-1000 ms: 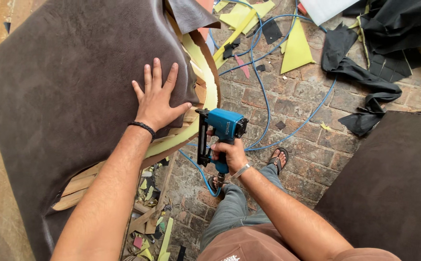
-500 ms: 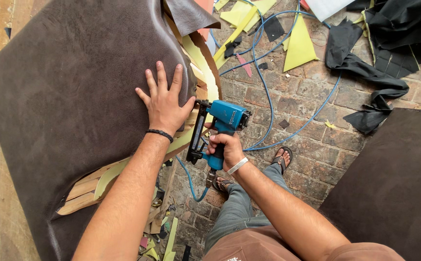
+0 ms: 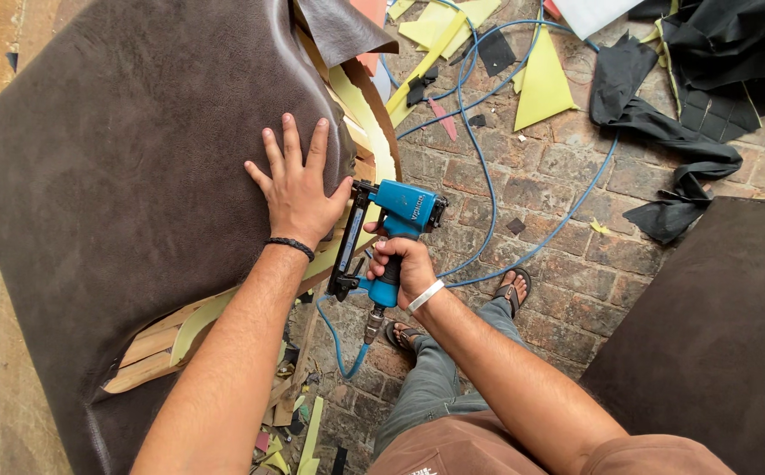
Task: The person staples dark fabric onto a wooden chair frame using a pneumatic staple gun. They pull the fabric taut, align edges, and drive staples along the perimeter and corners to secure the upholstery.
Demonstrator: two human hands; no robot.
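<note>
My left hand (image 3: 295,186) lies flat, fingers spread, on the dark brown leather (image 3: 136,176) stretched over a padded furniture piece, close to its right edge. My right hand (image 3: 403,266) grips the handle of a blue pneumatic staple gun (image 3: 382,237). The gun's black nose and magazine press against the edge of the piece, right beside my left thumb. Yellow foam (image 3: 360,114) and a wooden frame (image 3: 158,339) show along that edge under the leather. A blue air hose (image 3: 479,158) runs from the gun's base across the floor.
The floor is brick paving (image 3: 567,246). Yellow foam offcuts (image 3: 542,84) and black fabric scraps (image 3: 673,158) lie at the top right. A second brown leather panel (image 3: 717,343) fills the lower right. My sandalled feet (image 3: 514,290) stand below the gun. Small scraps (image 3: 299,422) litter the bottom.
My left hand slid slightly along the leather edge while staying flat. The staple gun shifted with my right hand, its nose now against the edge by my thumb.
</note>
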